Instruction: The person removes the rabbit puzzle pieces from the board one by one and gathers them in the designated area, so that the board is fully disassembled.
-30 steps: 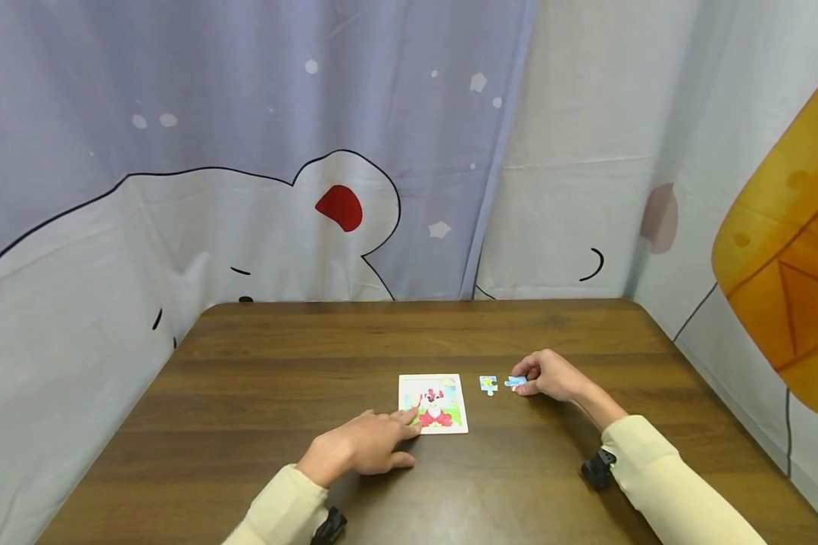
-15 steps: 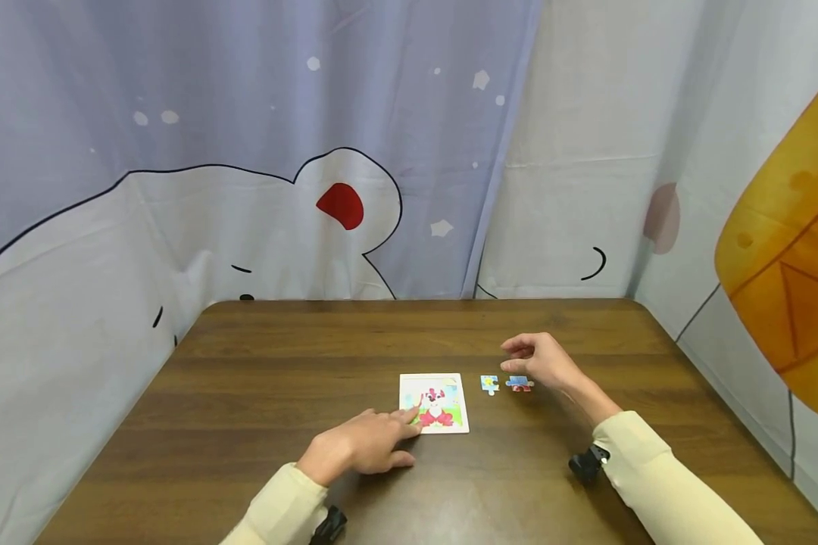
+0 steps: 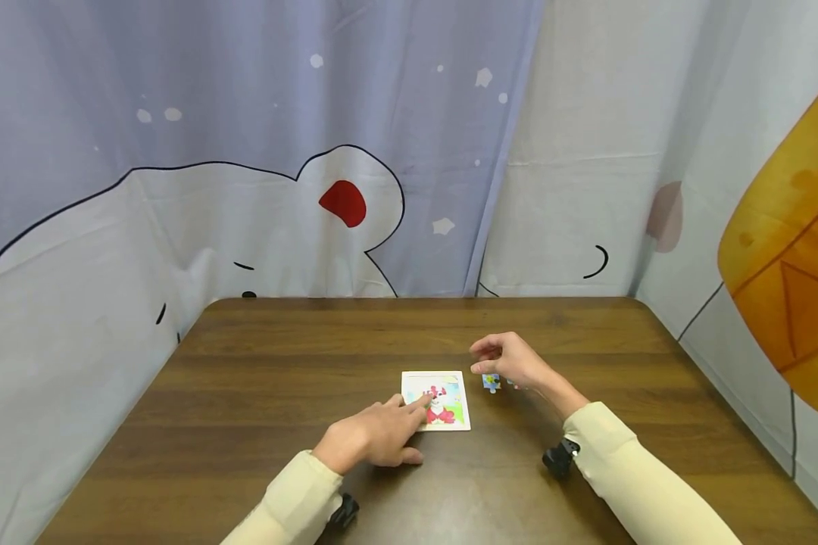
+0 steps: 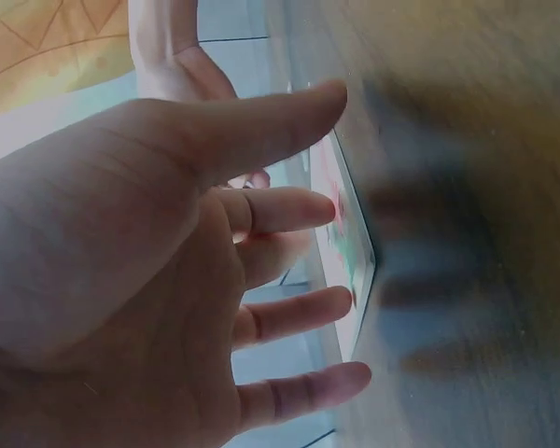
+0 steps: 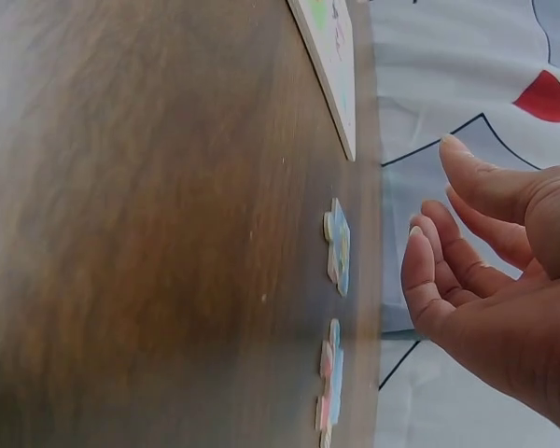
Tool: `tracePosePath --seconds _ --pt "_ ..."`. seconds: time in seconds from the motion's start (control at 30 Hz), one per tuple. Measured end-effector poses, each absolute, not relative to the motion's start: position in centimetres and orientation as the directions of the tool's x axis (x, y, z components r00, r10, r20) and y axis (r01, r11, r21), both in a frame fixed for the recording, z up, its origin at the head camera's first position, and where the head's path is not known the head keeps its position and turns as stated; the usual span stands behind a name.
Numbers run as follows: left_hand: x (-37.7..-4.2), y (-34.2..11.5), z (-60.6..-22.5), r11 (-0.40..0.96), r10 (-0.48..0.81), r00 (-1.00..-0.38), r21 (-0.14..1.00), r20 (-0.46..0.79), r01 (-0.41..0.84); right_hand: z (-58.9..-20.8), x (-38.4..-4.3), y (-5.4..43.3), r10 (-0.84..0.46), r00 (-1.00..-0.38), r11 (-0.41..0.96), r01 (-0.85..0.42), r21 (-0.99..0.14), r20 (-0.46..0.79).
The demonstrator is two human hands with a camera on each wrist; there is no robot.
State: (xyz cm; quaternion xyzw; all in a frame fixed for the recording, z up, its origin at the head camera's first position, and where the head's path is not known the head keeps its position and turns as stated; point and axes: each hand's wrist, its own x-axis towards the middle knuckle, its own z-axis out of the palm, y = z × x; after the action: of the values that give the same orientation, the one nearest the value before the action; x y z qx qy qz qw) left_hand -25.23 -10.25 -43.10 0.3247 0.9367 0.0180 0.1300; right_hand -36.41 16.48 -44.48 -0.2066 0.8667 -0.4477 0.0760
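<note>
Resting on the puzzle board (image 3: 454, 403) with fingers spread apart, the left hand (image 3: 380, 432) reaches farther across it than half a second ago. Right of the board, the yellow-marked piece (image 3: 491, 384) and second piece (image 5: 332, 383) lie on the tabletop (image 3: 279, 393). The right hand (image 3: 513, 362), shifted leftward, hangs above, fingers bent, apart, half-blocking both. Beyond hangs a patterned curtain (image 3: 245, 83).

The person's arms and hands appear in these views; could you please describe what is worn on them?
Long, pale-yellow fabric sleeves are worn, with a small black device at each wrist; both hands are bare, without gloves.
</note>
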Motion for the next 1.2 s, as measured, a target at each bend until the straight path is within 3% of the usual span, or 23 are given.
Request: tracePosePath --seconds 0.57,1.2 --pt "-25.7 -9.9 -43.3 0.815 0.579 -0.777 0.143 -0.247 0.562 -45.1 -36.7 13.7 -0.592 -0.806 0.470 -0.350 -0.810 0.005" --pt "-25.7 -9.9 -43.4 0.823 0.568 -0.789 0.164 -0.233 0.544 -45.5 -37.4 12.9 -0.721 -0.693 0.479 -0.504 -0.719 0.005"
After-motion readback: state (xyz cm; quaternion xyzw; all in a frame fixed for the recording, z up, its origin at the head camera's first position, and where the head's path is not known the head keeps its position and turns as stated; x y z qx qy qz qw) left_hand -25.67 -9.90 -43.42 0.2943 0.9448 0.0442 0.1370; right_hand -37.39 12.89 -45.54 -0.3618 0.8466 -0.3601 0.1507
